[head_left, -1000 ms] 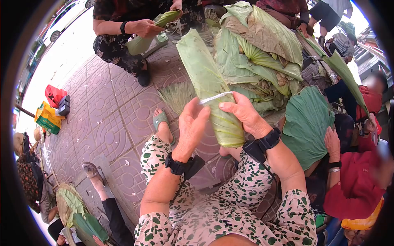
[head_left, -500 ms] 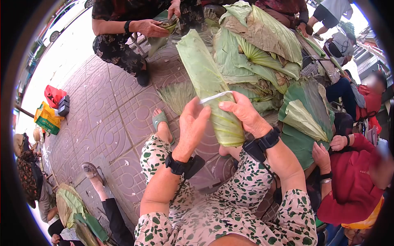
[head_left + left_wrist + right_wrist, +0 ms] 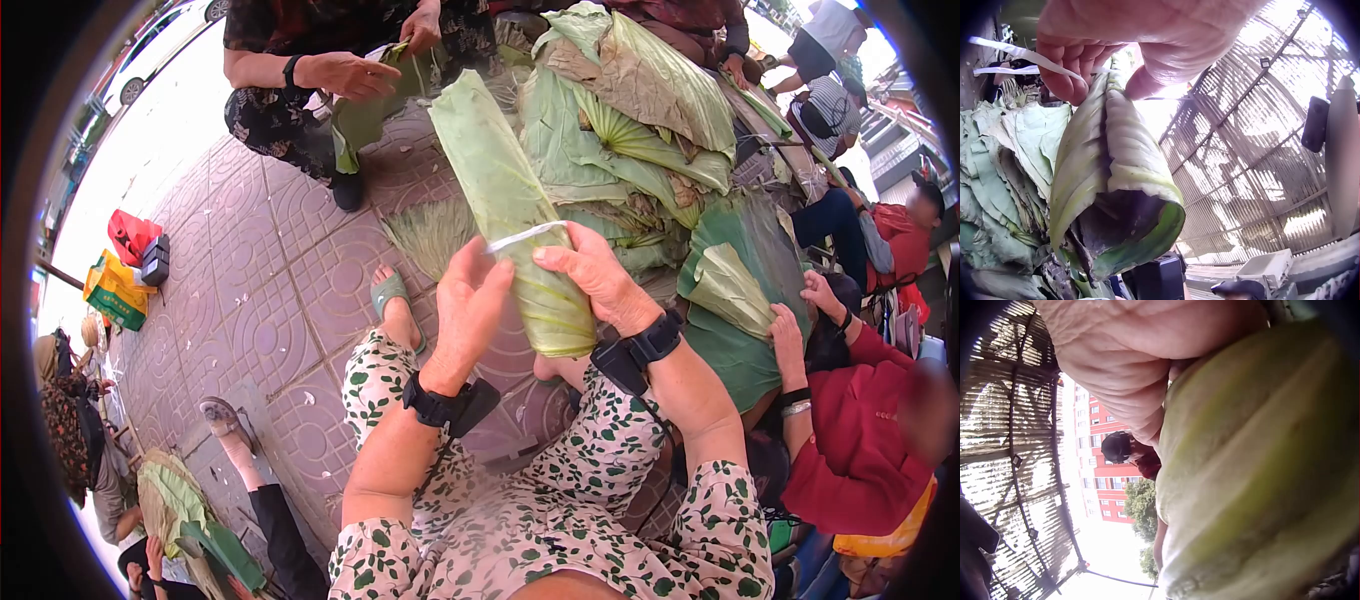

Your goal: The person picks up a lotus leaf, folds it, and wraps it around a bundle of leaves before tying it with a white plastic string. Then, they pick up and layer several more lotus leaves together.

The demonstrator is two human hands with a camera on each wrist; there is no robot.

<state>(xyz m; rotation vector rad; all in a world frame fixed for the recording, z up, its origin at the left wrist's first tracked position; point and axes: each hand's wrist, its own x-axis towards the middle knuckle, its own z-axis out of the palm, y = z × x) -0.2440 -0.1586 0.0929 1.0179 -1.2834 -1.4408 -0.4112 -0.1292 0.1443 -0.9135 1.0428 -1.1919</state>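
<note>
A rolled bundle of pale green lotus leaves (image 3: 500, 170) slants away from my lap in the head view. A thin white strip (image 3: 525, 236) runs across its middle. My right hand (image 3: 598, 277) grips the roll from the right, thumb lying on top near the strip. On the other side my left hand (image 3: 470, 305) pinches the strip by the roll's edge, its fingers curled. The left wrist view looks into the hollow near end of the roll (image 3: 1141, 150), with the white strip (image 3: 1019, 53) trailing from the fingers. Ribbed leaf fills much of the right wrist view.
A tall heap of lotus leaves (image 3: 640, 110) lies just beyond the roll. At right, a person in red (image 3: 860, 430) handles a spread leaf (image 3: 725, 340); another person sits opposite with a leaf (image 3: 365, 115). Bags (image 3: 120, 285) stand on the paving (image 3: 250, 270) at left.
My hands and the roll have not visibly moved. The person opposite has lowered and spread their leaf. At right, a paler folded leaf now lies on the large green one.
</note>
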